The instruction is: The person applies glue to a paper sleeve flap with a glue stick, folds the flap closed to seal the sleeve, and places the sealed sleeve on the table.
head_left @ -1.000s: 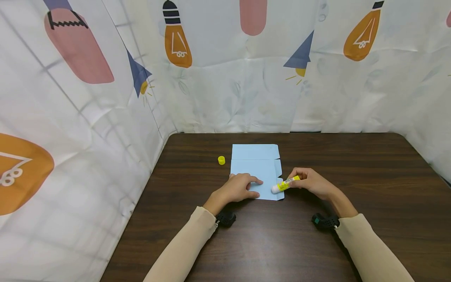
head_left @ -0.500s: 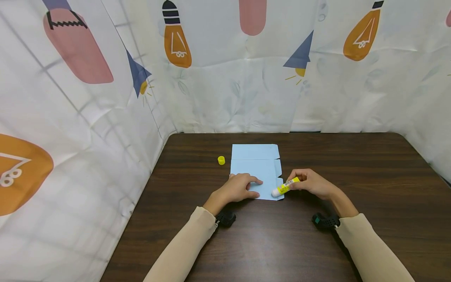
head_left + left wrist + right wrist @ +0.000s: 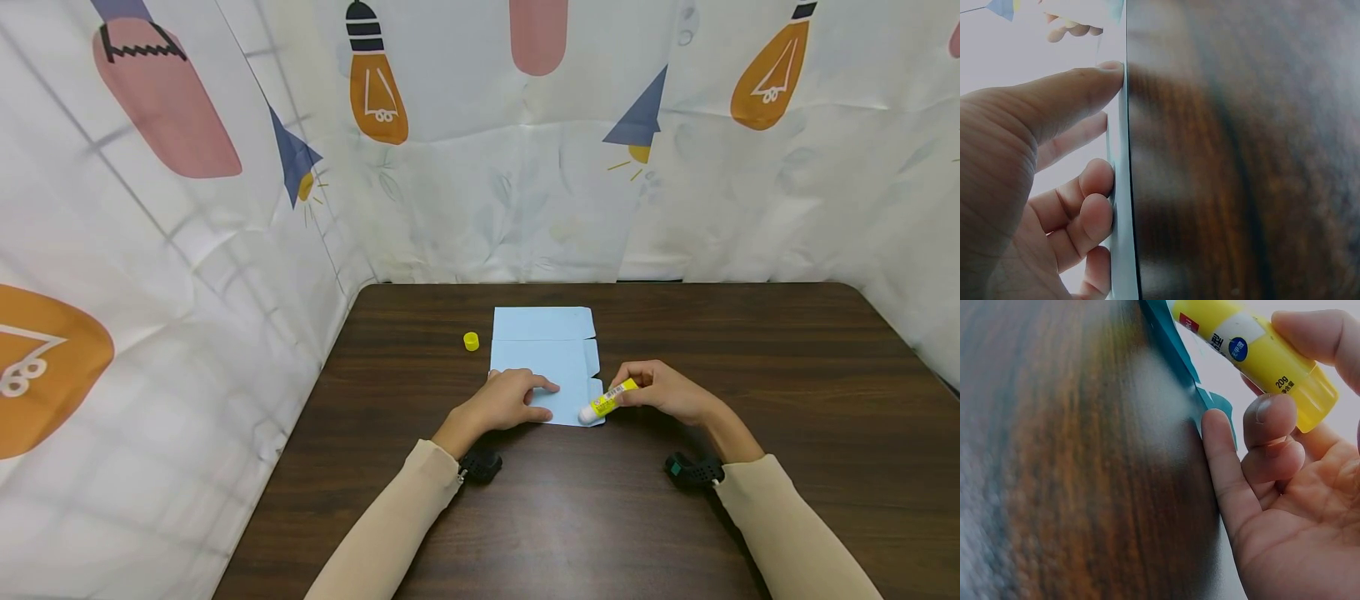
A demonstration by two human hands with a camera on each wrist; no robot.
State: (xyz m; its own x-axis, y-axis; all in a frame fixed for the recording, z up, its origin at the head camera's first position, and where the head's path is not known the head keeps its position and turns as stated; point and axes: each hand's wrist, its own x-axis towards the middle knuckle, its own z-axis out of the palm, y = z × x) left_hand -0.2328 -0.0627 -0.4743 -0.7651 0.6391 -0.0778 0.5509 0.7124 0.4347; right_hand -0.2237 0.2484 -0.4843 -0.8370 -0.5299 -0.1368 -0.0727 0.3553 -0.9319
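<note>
A light blue paper sheet [image 3: 543,325] with fold lines and small flaps down its right side lies flat on the table. My left hand [image 3: 508,400] presses on the sheet's lower left part, thumb and fingers spread; in the left wrist view its fingertips touch the paper's surface. Between thumb and fingers, my right hand [image 3: 663,392] grips a yellow glue stick [image 3: 1235,344]. It is uncapped and tilted, its white tip on the flap at the sheet's lower right corner. The right little finger [image 3: 1216,440] reaches down by the paper's edge at the tabletop.
A yellow cap [image 3: 471,341] stands on the dark wooden table [image 3: 750,350] left of the sheet. Behind and to the left hangs a white printed curtain [image 3: 465,200], meeting the table's far edge. A black band [image 3: 480,465] is on each wrist.
The glue stick's tip has slid slightly down along the lower right flap toward the near edge, and the stick tilts more steeply. The left hand and the sheet stay put.
</note>
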